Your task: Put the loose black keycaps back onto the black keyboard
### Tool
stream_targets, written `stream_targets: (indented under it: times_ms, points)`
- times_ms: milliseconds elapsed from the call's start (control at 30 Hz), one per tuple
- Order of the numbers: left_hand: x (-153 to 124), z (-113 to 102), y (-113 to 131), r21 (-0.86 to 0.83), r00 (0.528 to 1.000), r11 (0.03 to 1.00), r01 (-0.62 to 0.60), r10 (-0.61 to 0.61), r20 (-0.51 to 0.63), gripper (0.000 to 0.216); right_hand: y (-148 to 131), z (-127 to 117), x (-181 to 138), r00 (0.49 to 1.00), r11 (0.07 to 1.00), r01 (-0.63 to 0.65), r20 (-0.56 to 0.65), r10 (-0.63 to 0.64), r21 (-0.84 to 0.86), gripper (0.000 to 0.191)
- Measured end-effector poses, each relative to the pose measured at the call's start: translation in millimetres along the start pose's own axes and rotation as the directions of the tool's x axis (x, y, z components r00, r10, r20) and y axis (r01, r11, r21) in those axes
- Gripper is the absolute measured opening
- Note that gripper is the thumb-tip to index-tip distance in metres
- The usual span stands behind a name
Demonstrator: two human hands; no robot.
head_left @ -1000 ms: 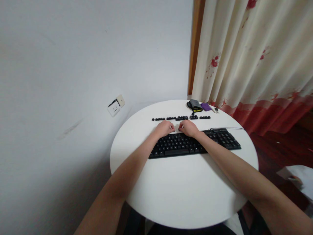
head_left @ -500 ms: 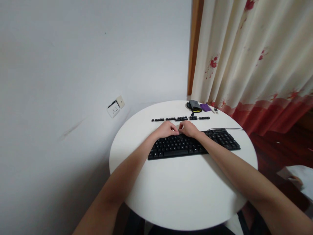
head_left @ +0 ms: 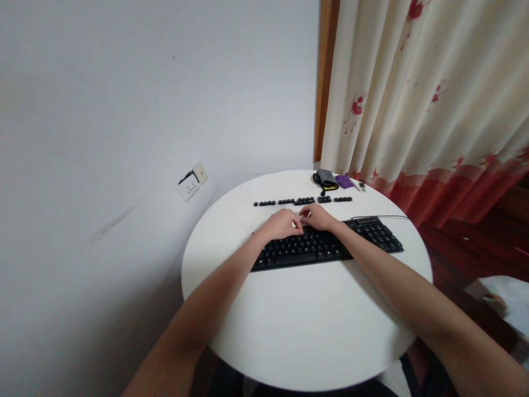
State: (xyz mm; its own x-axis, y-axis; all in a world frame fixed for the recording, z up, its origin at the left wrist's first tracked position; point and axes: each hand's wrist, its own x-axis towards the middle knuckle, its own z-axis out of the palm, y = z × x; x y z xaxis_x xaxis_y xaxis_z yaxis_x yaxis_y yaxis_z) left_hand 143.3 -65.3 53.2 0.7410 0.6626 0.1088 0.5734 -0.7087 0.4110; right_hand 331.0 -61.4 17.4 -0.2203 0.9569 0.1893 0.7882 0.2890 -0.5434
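Your left hand [head_left: 281, 225] and right hand [head_left: 318, 216]: fingers curled, tips meeting over black keyboard [head_left: 314, 251] top row, hold unclear | keyboard lies mid white round table [head_left: 306, 331] | loose keycaps [head_left: 303, 201] rowed behind | legends unreadable

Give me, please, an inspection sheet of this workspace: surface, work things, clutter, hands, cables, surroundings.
Surface: round white table.
Job's things: black keyboard; row of loose keycaps behind it.
Clutter: grey pouch and purple item at the far edge.
Hands: left hand and right hand on the keyboard's upper rows, fingertips close together; grip unclear.
Cables: keyboard cable runs rightward.
Surroundings: white wall, wall socket, flowered curtain.
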Motion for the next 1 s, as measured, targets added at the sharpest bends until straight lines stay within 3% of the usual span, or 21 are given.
stream_targets:
  times_ms: [100, 233, 433, 633, 1000]
  points:
    - [-1, -1, 5, 0.072, 1.000, 0.997, -0.002, 0.003, -0.002, 0.008, 6, -16, -1, 0.999, 0.997, 0.023, 0.038, -0.026, 0.072, 0.018]
    - [-3, 0, 12, 0.165, 1.000, 0.986, -0.031, 0.031, 0.003, 0.006, 12, -39, -8, 0.971, 0.957, 0.073, 0.198, -0.132, 0.281, 0.022]
    - [-5, -5, 13, 0.143, 0.998, 0.989, -0.043, 0.037, 0.045, 0.009, 5, -40, -18, 0.894, 0.927, 0.080, 0.385, -0.229, 0.366, 0.023]
    - [-5, -9, 10, 0.047, 0.994, 0.998, -0.043, 0.037, 0.106, 0.014, -4, -36, -16, 0.892, 0.954, 0.140, 0.384, -0.237, 0.264, 0.020]
    - [-6, -12, 14, 0.013, 0.993, 0.999, -0.046, 0.044, 0.112, 0.012, -21, -37, -23, 0.895, 0.970, 0.233, 0.374, -0.243, 0.073, 0.016]
